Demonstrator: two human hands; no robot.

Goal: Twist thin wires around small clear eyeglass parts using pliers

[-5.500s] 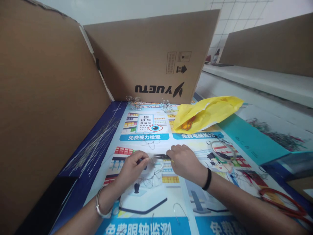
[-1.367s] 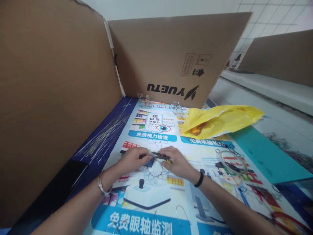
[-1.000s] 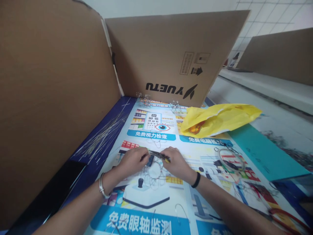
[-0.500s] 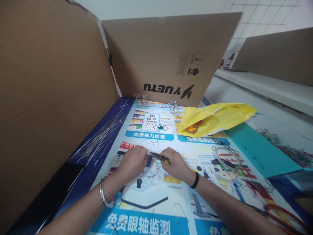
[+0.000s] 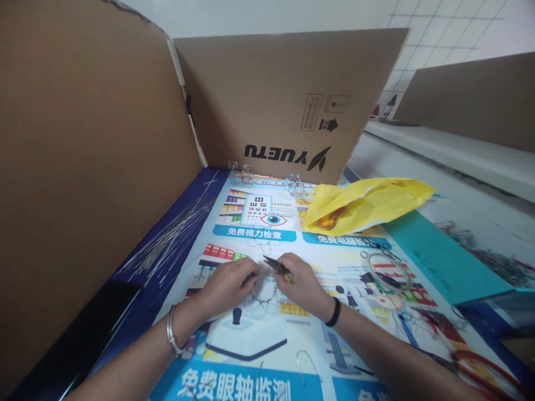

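Observation:
My right hand [image 5: 297, 280] grips small pliers [image 5: 277, 268] with yellow handles; their dark tips point up and left. Close to those tips, my left hand [image 5: 232, 284] is closed in a pinch, and what lies between its fingers is too small to name. Thin bent wire [image 5: 264, 301] shows beneath and between both hands. A curved piece of wire [image 5: 306, 365] lies nearer to me on the printed poster [image 5: 246, 334].
Straight wires [image 5: 167, 239] lie at left by a black flat object [image 5: 100, 317]. A yellow bag [image 5: 371, 206], a wire ring [image 5: 388, 271], a teal box [image 5: 443, 259] and red-handled scissors [image 5: 489, 370] are at right. Cardboard panels [image 5: 267, 94] stand behind and at left.
My left hand has turned and its fingers have shifted. The plier tips have moved slightly up and to the right, and stand a little apart from the left hand's fingers.

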